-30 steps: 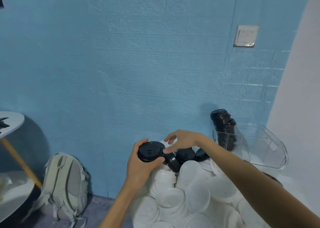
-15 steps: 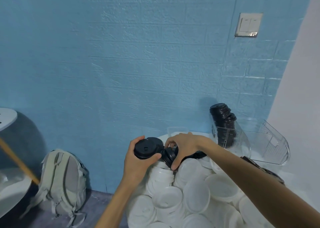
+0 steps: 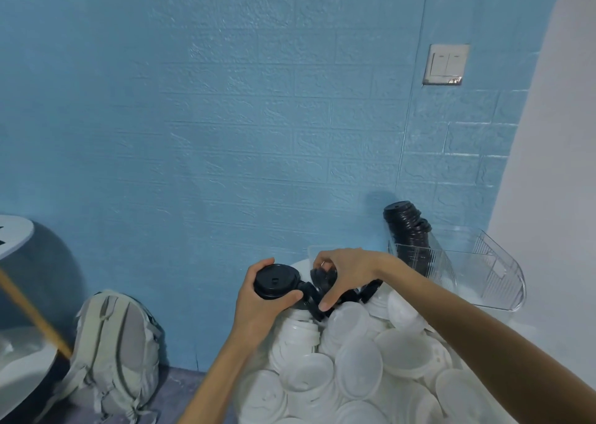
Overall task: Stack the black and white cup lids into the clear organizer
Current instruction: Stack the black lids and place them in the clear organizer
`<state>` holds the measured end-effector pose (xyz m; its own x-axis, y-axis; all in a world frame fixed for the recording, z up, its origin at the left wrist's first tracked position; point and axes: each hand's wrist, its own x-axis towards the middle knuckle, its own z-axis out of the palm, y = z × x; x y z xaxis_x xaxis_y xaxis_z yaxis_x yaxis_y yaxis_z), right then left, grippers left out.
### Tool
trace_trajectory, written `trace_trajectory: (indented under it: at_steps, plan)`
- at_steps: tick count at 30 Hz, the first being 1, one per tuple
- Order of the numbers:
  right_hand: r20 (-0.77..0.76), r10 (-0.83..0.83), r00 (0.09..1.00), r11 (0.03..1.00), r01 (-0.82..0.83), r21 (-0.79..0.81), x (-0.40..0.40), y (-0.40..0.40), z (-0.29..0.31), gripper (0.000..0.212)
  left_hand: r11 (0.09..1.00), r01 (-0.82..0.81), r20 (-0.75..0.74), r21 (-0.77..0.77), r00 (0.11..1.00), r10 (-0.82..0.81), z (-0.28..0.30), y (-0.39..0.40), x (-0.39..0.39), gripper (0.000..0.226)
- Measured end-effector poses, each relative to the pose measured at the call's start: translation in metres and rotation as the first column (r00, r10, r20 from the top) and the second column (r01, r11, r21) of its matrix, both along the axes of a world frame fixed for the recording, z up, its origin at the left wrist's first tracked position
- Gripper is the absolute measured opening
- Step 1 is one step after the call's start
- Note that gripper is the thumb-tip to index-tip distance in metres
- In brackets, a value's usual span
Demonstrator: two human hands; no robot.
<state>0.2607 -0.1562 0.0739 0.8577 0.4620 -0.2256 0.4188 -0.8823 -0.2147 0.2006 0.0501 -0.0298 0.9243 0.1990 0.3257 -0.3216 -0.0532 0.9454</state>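
My left hand (image 3: 258, 309) grips a short stack of black cup lids (image 3: 276, 280), its top face toward me. Just to its right, my right hand (image 3: 346, 273) curls over more black lids (image 3: 317, 283) on top of the pile and pinches them. Below both hands lies a big heap of white lids (image 3: 354, 365). The clear organizer (image 3: 483, 275) stands at the far right with a leaning column of black lids (image 3: 408, 230) in its left compartment; its right compartment looks bare.
A blue brick-pattern wall rises behind the pile, with a light switch (image 3: 446, 64) up right. A grey backpack (image 3: 116, 349) leans on the floor at lower left. A round white table (image 3: 13, 233) with a wooden leg sits at the far left.
My right hand dropped from hovering over the black lids to closing its fingers round them. The left hand kept its stack and stayed close beside it.
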Motion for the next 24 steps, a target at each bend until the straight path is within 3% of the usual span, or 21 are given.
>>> trace_trajectory:
  at_steps: [3, 8, 11, 15, 20, 24]
  plan:
    - [0.02, -0.005, 1.0, 0.999, 0.004, 0.047, 0.001, -0.002, -0.001, 0.086, 1.0, -0.001, 0.01, 0.005, 1.0, 0.001, 0.002, 0.0, -0.002, 0.075]
    - [0.008, -0.01, 1.0, 0.912, 0.006, 0.409, -0.008, -0.005, 0.017, 0.072, 0.999, 0.004, 0.024, 0.038, 1.0, -0.005, 0.008, -0.005, -0.003, 0.077]
    - [0.052, -0.007, 0.999, 0.846, -0.022, 0.533, -0.02, 0.006, 0.02, 0.067, 0.999, 0.01, 0.041, 0.046, 0.999, -0.011, 0.016, -0.013, -0.004, 0.077]
    - [0.099, -0.019, 0.995, 0.83, -0.04, 0.556, -0.029, 0.02, 0.002, 0.085, 0.999, 0.018, 0.057, 0.037, 0.998, -0.02, 0.025, -0.024, -0.006, 0.088]
    - [0.134, -0.061, 0.989, 0.794, -0.033, 0.608, -0.037, 0.028, -0.009, 0.067, 0.998, 0.05, 0.051, 0.037, 0.997, -0.052, 0.027, -0.03, -0.008, 0.099]
    - [0.1, -0.048, 0.994, 0.753, -0.029, 0.657, -0.039, 0.028, -0.014, 0.06, 0.999, -0.003, 0.079, 0.038, 0.997, 0.0, 0.027, -0.032, -0.011, 0.083]
